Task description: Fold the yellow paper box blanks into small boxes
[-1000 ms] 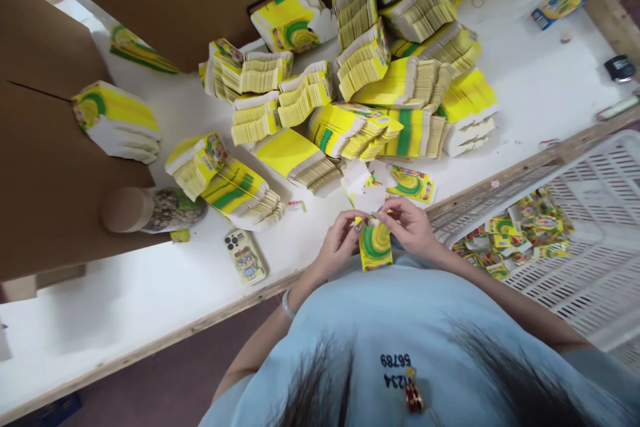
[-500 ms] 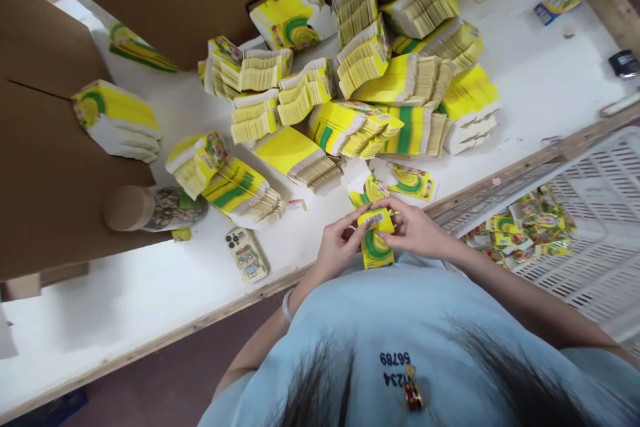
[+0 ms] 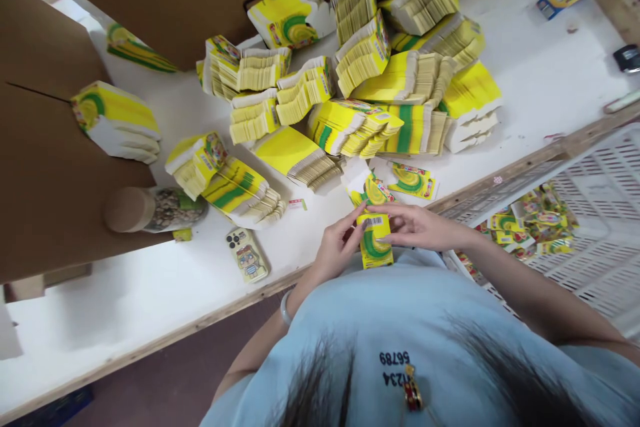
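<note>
Small yellow box [image 3: 376,250]: between both hands, at the table [image 3: 310,230] edge, before the shirt [image 3: 370,307].
Barcode end: now faces up; a second ago, a pale flap stood there. Top appears folded over, this box's closing probably near done.
Left hand [image 3: 336,245]: grasping the box's left edge.
Right hand [image 3: 419,227]: fingers extended against the right side; grip cannot be told.
Basket [image 3: 605,213]: filled boxes or packets inside, unclear which.
</note>
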A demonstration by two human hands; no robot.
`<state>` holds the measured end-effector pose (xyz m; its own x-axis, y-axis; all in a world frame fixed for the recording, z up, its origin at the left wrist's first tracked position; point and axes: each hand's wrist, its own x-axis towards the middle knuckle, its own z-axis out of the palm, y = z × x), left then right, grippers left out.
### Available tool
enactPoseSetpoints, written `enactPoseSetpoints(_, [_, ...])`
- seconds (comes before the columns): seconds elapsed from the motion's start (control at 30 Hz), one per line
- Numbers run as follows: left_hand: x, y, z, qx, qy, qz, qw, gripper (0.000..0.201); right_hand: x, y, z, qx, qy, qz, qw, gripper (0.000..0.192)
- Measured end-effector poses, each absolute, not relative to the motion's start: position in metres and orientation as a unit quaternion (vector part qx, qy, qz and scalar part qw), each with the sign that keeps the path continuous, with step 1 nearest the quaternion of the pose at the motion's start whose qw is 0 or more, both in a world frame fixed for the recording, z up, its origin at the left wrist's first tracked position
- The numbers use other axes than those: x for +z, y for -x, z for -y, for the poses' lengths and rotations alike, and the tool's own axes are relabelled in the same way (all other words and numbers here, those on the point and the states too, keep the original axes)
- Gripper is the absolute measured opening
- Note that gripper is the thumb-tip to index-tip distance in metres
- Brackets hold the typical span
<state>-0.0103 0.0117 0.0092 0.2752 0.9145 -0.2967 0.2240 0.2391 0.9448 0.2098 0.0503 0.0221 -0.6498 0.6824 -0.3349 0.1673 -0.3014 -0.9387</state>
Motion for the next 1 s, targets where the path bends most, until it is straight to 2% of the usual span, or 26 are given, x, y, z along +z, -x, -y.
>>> enactPoseSetpoints(0.13, [0.006,0.022,-0.026,0.248,-0.641,-0.454,0.567,0.050,0.015,-0.220,-0.046,0.731,0.395,0.509,0.226,0.051])
enactPoseSetpoints(0.23, [-0.003,0.024,-0.058,0.275,-0.699,-0.527,0.398,0.047,0.020,-0.269,-0.039,0.636,0.521,0.520,0.230,0.051])
enactPoseSetpoints(0.3, [-0.013,0.020,-0.084,0.267,-0.707,-0.606,0.248,0.054,0.027,-0.322,-0.030,0.494,0.632,0.575,0.161,0.046])
enactPoseSetpoints(0.33, [-0.019,0.017,-0.096,0.243,-0.711,-0.629,0.198,0.056,0.030,-0.348,-0.025,0.399,0.690,0.598,0.084,0.043])
enactPoseSetpoints(0.4, [-0.028,0.010,-0.114,0.179,-0.732,-0.640,0.150,0.047,0.035,-0.388,-0.015,0.237,0.763,0.597,-0.072,0.047])
enactPoseSetpoints(0.47, [-0.033,0.005,-0.122,0.128,-0.757,-0.625,0.142,0.038,0.038,-0.400,-0.010,0.144,0.777,0.598,-0.136,0.058])
enactPoseSetpoints(0.53, [-0.034,0.007,-0.124,0.104,-0.776,-0.607,0.138,0.037,0.038,-0.383,-0.014,0.118,0.761,0.632,-0.087,0.062])
enactPoseSetpoints(0.67, [-0.022,0.024,-0.117,0.112,-0.799,-0.582,0.103,0.044,0.027,-0.296,-0.044,0.140,0.666,0.719,0.140,0.046])
enactPoseSetpoints(0.73, [-0.011,0.031,-0.111,0.168,-0.798,-0.574,0.076,0.043,0.018,-0.249,-0.060,0.153,0.592,0.749,0.255,0.040])
enactPoseSetpoints(0.8, [0.001,0.035,-0.102,0.255,-0.783,-0.562,0.075,0.041,0.007,-0.209,-0.073,0.161,0.528,0.758,0.347,0.043])
enactPoseSetpoints(0.9, [0.017,0.033,-0.088,0.372,-0.735,-0.544,0.160,0.047,-0.007,-0.166,-0.083,0.188,0.479,0.747,0.421,0.053])
enactPoseSetpoints(1.0, [0.025,0.027,-0.076,0.452,-0.667,-0.538,0.248,0.050,-0.011,-0.147,-0.082,0.235,0.475,0.707,0.468,0.043])
